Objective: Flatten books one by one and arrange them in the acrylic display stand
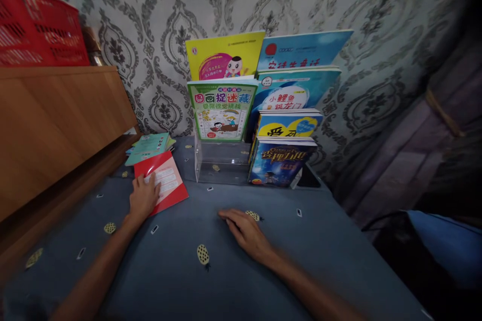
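Observation:
My left hand [144, 196] is at the left edge of a thin red book [175, 189] with a pale printed panel, its fingers bent on the cover. The far end of this book lies against a small pile of books topped by a green one [148, 148]. My right hand [246, 233] rests on the dark blue-grey tablecloth [165, 281], fingers stretched out to the left and holding nothing. Beyond the hands stands a clear stepped book rack [222, 173]. Its left column has a green picture book [223, 115] and a yellow book [226, 55]; several blue books, with a dark blue one [280, 163] in front, fill its right column.
A wooden cabinet [64, 120] bounds the table on the left, with a red plastic basket [41, 25] on top. Patterned wallpaper [161, 20] rises behind the rack. A greyish curtain [410, 135] hangs to the right, above a blue item [448, 241] beyond the table edge.

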`<state>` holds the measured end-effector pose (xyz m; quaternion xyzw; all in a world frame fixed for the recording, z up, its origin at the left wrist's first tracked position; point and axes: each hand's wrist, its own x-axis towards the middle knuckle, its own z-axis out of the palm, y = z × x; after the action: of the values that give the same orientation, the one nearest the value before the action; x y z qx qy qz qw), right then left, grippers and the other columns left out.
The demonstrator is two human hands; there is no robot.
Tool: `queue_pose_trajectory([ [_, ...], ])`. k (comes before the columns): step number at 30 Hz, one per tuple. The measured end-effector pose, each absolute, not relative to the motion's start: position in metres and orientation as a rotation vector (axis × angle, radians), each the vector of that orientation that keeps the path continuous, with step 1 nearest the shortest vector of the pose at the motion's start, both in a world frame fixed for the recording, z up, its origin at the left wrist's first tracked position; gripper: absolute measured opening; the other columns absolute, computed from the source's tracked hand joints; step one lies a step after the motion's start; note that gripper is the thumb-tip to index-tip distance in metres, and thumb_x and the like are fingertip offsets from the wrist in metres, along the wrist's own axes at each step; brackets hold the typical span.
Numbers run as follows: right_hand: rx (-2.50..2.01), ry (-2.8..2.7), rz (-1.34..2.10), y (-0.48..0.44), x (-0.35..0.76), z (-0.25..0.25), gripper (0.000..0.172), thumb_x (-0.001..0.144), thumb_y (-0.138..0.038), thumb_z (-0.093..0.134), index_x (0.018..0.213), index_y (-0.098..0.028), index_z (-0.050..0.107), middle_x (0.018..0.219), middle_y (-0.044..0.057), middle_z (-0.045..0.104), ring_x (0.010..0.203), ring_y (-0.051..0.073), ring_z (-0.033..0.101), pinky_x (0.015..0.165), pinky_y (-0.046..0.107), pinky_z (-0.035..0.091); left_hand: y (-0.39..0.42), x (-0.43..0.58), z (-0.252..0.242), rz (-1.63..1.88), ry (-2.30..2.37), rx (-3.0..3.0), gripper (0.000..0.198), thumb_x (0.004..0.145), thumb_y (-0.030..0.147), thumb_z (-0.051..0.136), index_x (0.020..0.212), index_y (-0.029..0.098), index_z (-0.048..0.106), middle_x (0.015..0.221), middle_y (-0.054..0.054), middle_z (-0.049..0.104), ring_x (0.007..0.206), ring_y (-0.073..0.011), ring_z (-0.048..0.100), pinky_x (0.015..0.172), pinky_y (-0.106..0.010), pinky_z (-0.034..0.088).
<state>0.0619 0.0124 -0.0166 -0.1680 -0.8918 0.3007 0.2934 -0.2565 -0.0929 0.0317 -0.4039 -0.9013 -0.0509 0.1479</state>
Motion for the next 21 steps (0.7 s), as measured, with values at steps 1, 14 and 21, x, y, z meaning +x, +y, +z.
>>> queue_pose_trajectory([
  [1, -0.446, -2.377, 0.805, 0.012, 0.062, -0.016, 0.035, 0.102, -0.021, 0.042, 0.124, -0.023, 0.068, 0.118, 0.01, 0.074, 0.111, 0.024, 0.07, 0.098, 0.042, 0.056, -0.097, -0.252, 0.032, -0.128, -2.597, -1.174, 0.05, 0.103, 0.038, 0.035, 0.146, 0.019, 0.05, 0.142, -0.022, 0.047, 0.129, -0.0374, 0.045, 0.085, -0.049, 0.058],
  [14, -0.447, -2.377, 0.776, 0.014, 0.061, -0.022, 0.034, 0.101, -0.021, 0.043, 0.123, -0.022, 0.069, 0.118, 0.01, 0.074, 0.113, 0.024, 0.07, 0.099, 0.042, 0.055, -0.094, -0.231, 0.058, 0.256, -2.612, -1.499, 0.041, 0.102, 0.037, 0.036, 0.12, 0.019, 0.067, 0.122, -0.015, 0.067, 0.111, -0.0344, 0.063, 0.096, -0.063, 0.047],
  [21, -0.439, -2.371, 0.78, 0.01, 0.059, -0.013, 0.032, 0.1, -0.017, 0.044, 0.12, -0.021, 0.069, 0.116, 0.011, 0.075, 0.109, 0.022, 0.07, 0.097, 0.039, 0.056, -0.067, -0.277, 0.028, 0.036, -2.631, -1.496, 0.053, 0.103, 0.039, 0.03, 0.148, 0.018, 0.048, 0.151, -0.018, 0.051, 0.138, -0.034, 0.048, 0.109, -0.057, 0.039],
])
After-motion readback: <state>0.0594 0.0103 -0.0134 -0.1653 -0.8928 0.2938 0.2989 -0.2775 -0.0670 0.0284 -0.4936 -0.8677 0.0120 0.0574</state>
